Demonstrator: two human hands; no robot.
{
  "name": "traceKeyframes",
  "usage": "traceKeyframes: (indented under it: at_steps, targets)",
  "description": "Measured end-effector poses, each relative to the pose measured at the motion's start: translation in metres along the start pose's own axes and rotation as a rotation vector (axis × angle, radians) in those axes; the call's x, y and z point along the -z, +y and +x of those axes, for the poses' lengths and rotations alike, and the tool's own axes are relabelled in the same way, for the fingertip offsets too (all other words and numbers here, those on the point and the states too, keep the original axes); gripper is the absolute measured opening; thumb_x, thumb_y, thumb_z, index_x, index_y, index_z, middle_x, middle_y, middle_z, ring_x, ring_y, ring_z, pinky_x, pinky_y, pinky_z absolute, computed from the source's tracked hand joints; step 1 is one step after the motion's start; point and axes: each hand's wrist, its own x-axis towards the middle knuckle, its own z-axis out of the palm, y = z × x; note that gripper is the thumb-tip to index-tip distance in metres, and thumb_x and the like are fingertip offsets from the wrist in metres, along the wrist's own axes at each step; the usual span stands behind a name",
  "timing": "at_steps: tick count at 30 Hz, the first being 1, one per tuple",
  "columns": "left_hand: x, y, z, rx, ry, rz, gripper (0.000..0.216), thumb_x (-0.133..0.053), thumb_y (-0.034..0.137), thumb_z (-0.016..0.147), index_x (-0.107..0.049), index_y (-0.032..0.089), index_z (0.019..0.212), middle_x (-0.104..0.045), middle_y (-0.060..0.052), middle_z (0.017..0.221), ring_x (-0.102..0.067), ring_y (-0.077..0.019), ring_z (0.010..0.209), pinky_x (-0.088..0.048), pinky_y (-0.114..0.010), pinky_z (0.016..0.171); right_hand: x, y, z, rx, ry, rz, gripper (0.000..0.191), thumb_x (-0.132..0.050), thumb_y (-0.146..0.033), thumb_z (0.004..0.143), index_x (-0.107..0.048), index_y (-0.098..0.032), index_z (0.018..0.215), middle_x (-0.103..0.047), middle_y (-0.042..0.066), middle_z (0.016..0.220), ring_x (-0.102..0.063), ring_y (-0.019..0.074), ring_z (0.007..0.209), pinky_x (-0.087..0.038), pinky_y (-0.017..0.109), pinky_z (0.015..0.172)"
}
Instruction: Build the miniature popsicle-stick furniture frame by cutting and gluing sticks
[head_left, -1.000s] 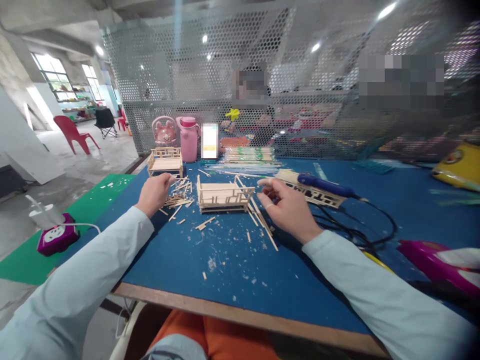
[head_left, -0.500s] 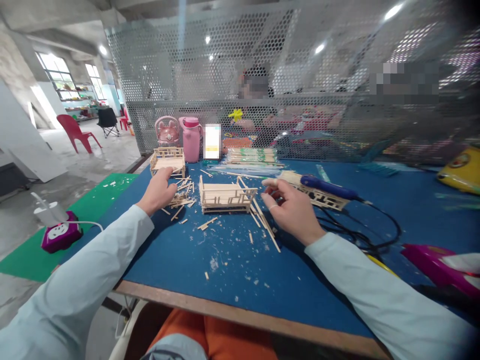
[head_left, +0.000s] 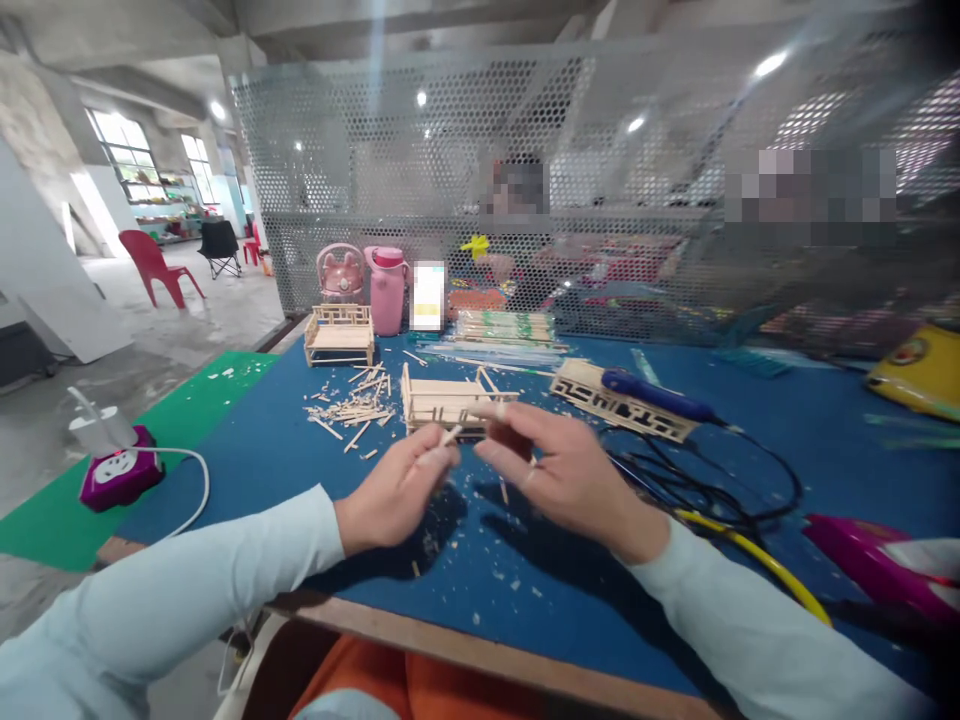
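My left hand [head_left: 397, 490] is closed in a pinch on a short wooden stick [head_left: 451, 436] in front of a small wooden bench model [head_left: 442, 392]. Facing it, my right hand [head_left: 574, 470] has its thumb and fingers apart, with nothing visible between them. Its fingertips cover the model's right front from view. Cut wooden pieces [head_left: 364, 405] lie in a loose heap left of the model. Behind the heap stands another small wooden bench [head_left: 341, 335], with a back and side rails.
A blue-handled corded tool [head_left: 656, 395] lies across a slatted wooden panel [head_left: 592, 388]. Black cables [head_left: 697, 480] and a purple power strip [head_left: 862, 545] are on the right. At the back stand a pink bottle [head_left: 387, 295], a lit phone [head_left: 428, 297], bundled sticks [head_left: 506, 326] and a perforated screen [head_left: 420, 190].
My left hand has come back from the far-left bench toward the middle, now with a short stick in its fingers. My right hand has moved left toward it.
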Motion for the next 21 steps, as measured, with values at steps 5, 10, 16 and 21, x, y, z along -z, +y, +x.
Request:
traceKeyframes:
  at_steps: [5, 10, 16, 21]
  targets:
    - [0.002, -0.005, 0.007, -0.096, -0.053, 0.130, 0.026, -0.036, 0.039, 0.089, -0.049, 0.019, 0.080, -0.048, -0.002, 0.072, -0.043, -0.0147, 0.069, -0.039, -0.026, 0.066, -0.014, -0.004, 0.013, 0.090, -0.157, 0.103, 0.018, -0.051, -0.026, 0.087, -0.068, -0.019, 0.083, -0.067, 0.003, 0.074, -0.058, 0.0135, 0.067, -0.044, 0.025, 0.063]
    - [0.007, -0.007, 0.010, -0.052, -0.077, 0.220, 0.027, -0.037, 0.037, 0.090, -0.044, 0.018, 0.072, -0.042, 0.002, 0.065, -0.037, -0.0113, 0.061, -0.034, -0.024, 0.059, -0.016, 0.002, 0.011, -0.046, -0.129, 0.189, 0.012, -0.059, -0.026, 0.082, -0.068, -0.020, 0.079, -0.069, 0.000, 0.073, -0.060, 0.0131, 0.065, -0.045, 0.024, 0.062]
    - [0.016, 0.003, 0.007, -0.045, -0.401, 0.409, 0.027, -0.042, 0.023, 0.085, -0.039, 0.017, 0.059, -0.037, 0.005, 0.054, -0.032, -0.0084, 0.052, -0.027, -0.022, 0.052, 0.006, 0.017, 0.002, -0.263, 0.081, 0.323, 0.032, -0.051, -0.043, 0.086, -0.056, -0.021, 0.063, -0.058, 0.000, 0.057, -0.054, 0.0126, 0.053, -0.046, 0.025, 0.054]
    - [0.025, 0.004, 0.007, -0.097, -0.440, 0.699, 0.033, -0.047, 0.030, 0.084, -0.049, 0.016, 0.055, -0.041, 0.004, 0.048, -0.033, -0.0083, 0.046, -0.024, -0.024, 0.049, 0.012, 0.034, 0.001, -0.429, 0.214, 0.432, 0.034, -0.048, -0.050, 0.085, -0.051, -0.021, 0.068, -0.058, 0.000, 0.061, -0.053, 0.0115, 0.050, -0.044, 0.024, 0.049]
